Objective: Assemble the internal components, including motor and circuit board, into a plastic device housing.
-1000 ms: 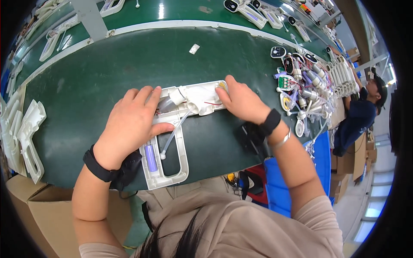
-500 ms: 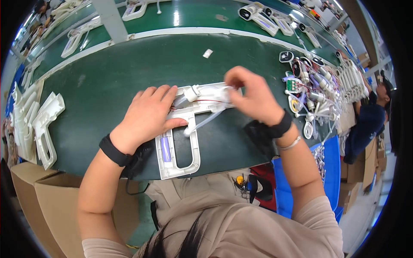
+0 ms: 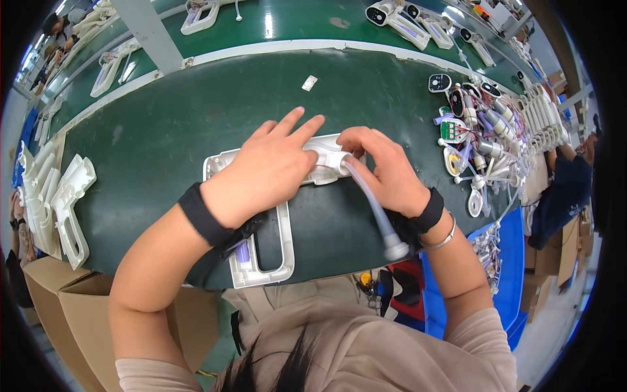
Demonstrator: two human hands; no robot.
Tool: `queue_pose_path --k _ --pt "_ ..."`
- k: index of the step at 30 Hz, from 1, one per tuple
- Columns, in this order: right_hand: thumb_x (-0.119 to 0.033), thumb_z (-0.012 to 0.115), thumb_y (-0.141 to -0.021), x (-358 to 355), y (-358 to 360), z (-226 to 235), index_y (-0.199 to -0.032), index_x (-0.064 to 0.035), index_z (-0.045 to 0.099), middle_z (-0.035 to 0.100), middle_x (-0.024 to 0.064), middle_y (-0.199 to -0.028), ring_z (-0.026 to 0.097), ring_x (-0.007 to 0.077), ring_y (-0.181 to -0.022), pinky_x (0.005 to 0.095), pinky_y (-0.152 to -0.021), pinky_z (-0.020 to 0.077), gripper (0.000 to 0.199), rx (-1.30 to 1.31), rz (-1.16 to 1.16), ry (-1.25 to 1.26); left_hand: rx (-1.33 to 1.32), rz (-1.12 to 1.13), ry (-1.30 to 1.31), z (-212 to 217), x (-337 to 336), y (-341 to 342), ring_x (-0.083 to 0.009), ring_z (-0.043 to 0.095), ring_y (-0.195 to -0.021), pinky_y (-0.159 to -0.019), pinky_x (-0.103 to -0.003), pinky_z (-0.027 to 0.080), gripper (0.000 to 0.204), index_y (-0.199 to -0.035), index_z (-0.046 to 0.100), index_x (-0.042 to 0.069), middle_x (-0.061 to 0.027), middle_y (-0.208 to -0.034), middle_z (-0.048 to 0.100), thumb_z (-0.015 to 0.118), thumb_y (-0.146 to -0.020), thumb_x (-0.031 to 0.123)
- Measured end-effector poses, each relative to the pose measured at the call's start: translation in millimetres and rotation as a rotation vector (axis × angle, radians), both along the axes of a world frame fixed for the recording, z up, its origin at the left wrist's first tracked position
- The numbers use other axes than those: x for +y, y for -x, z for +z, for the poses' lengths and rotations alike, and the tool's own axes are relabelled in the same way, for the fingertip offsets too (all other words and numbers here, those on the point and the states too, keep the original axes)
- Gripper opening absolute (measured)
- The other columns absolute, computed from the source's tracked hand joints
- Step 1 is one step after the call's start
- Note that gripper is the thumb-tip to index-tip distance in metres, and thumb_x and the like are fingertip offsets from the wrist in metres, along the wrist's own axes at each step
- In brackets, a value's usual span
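A white plastic half housing (image 3: 286, 242) with a looped handle lies on the green table in front of me, its inside facing up. A purple cylinder (image 3: 242, 252) sits in the handle, partly hidden by my wrist. My left hand (image 3: 271, 160) lies over the housing with fingers spread, a fingertip pressed against the parts inside. My right hand (image 3: 382, 166) has its thumb and fingers closed around a white round fitting (image 3: 337, 161) at the housing's right end. From this fitting a translucent tube (image 3: 372, 202) slants toward me, ending in a white plug (image 3: 396, 249).
Empty white housing halves (image 3: 68, 202) are stacked at the left. Piled at the right are pump-and-wire assemblies (image 3: 480, 130), above a blue bin (image 3: 513, 255) of small parts. A cardboard box (image 3: 78, 304) stands lower left. A small white packet (image 3: 309, 83) lies beyond my hands.
My left hand has slid right along the housing and its fingers have spread. The tube's free end has swung from the handle toward my right wrist. My right hand has lowered onto the fitting.
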State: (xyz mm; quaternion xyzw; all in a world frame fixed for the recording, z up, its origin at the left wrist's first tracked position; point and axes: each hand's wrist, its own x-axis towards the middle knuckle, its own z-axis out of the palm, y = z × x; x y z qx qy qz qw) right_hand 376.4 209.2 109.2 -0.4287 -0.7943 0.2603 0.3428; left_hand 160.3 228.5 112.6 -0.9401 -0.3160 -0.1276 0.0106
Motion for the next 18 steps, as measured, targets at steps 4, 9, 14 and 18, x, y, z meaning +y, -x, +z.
queue_pose_path --k 4,9,14,18 --pt "-0.003 0.06 -0.074 -6.1 -5.0 -3.8 -0.096 -0.0085 0.065 0.063 0.0103 -0.084 0.059 0.029 -0.082 0.041 -0.069 0.0478 0.023 -0.238 0.039 -0.378 -0.125 -0.023 0.357 -13.8 17.4 -5.5 -0.039 0.059 -0.102 -0.089 -0.041 0.048 0.018 -0.09 0.064 -0.007 -0.0234 -0.123 0.055 0.057 -0.084 0.009" --pt "-0.017 0.059 -0.075 -19.1 17.8 -28.6 -0.101 -0.0129 0.062 0.057 0.0024 -0.092 0.057 0.0203 -0.085 0.0357 -0.071 0.0443 0.027 -0.494 0.011 -0.556 -0.101 0.066 0.381 -6.4 7.7 2.6 -0.0392 0.061 -0.097 -0.086 -0.041 0.05 0.015 -0.081 0.067 -0.006 -0.0241 -0.118 0.058 0.06 -0.077 0.007" --pt "-0.018 0.059 -0.076 -29.7 13.4 -27.6 -0.095 -0.0088 0.061 0.056 0.0044 -0.087 0.057 0.022 -0.084 0.036 -0.068 0.0451 0.021 -0.54 -0.019 -0.533 -0.116 0.019 0.329 -12.2 13.4 -6.0 -0.0408 0.061 -0.094 -0.086 -0.042 0.05 0.013 -0.075 0.066 -0.007 -0.0273 -0.114 0.059 0.061 -0.074 0.005" --pt "-0.016 0.059 -0.077 -33.5 17.3 -19.0 -0.089 -0.0082 0.06 0.058 0.0051 -0.082 0.059 0.0229 -0.082 0.0356 -0.061 0.0471 0.015 -0.587 -0.079 -0.59 -0.114 0.038 0.337 -4.3 9.9 -6.3 -0.0407 0.062 -0.094 -0.086 -0.042 0.05 0.014 -0.074 0.067 -0.007 -0.0272 -0.115 0.059 0.062 -0.074 0.006"
